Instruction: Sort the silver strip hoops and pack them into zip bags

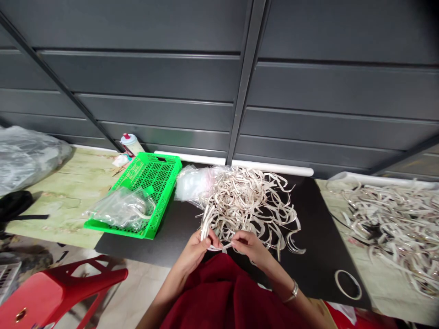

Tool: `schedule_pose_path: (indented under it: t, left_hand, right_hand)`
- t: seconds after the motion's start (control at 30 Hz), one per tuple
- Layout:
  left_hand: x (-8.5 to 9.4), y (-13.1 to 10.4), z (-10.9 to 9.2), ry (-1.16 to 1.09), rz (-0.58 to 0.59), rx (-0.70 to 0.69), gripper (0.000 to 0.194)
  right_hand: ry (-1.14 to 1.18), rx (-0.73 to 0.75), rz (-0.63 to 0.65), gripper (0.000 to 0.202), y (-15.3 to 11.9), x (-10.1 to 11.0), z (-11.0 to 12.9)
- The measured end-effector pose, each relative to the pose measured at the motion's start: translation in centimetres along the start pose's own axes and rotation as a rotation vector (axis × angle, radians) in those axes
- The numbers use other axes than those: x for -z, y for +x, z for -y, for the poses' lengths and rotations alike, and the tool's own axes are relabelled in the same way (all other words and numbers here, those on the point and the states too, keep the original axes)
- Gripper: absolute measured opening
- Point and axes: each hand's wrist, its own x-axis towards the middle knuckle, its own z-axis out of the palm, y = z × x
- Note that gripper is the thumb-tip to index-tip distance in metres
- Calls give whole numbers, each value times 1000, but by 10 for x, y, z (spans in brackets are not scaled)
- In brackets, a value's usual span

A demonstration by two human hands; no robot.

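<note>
At the far left of the worktop [68, 192] lies a crumpled clear plastic sheet [24, 155], and below it a red stool [61, 288] stands on the floor. Next comes the green basket [156, 180], holding clear bags [120, 208]; it sits to the left of the hands and a little farther from the person. A white bottle [132, 142] stands behind it, near the wall.

The left hand [195, 249] is closed on a bundle of pale curved strips [206, 224]; the bundle rises from the fist and leans slightly to the right, toward the pile. The right hand [248, 244] pinches the end of a single strip [222, 247], which runs almost level between the two hands, so its long axis goes left to right, close to the near edge of the worktop. Both hands are just in front of the big pile of strips [247, 201], which lies straight ahead on the black mat [318, 228], touching the bundle. The two hands are about equally near the pile.

To the right of the hands the mat is mostly bare; only one closed ring [347, 284] lies there, near the front edge. Farther right a second pile of strips [394, 224] covers the worktop. The wall panels close the back, so the open room is on the mat at the right and between the basket and the pile.
</note>
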Motion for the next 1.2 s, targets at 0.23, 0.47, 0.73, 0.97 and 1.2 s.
schedule_pose_path:
  t: [0.23, 0.47, 0.73, 0.97, 1.2]
  left_hand:
    - [1, 3, -4, -107, -168, -8, 34]
    - [-2, 4, -3, -121, -238, -4, 33]
    - [6, 4, -4, -159, -326, 33, 30]
    - [7, 7, -5, -163, -398, 54, 33]
    - [5, 5, -9, -126, -422, 77, 33]
  right_hand:
    - [-1, 446, -381, 11, -7, 9, 7]
    - [-138, 532, -352, 12, -12, 10, 3]
    - [-313, 23, -748, 26, -4, 65, -71]
    - [-369, -175, -725, 19, -8, 102, -131]
    - [-267, -167, -801, 25, 46, 132, -129]
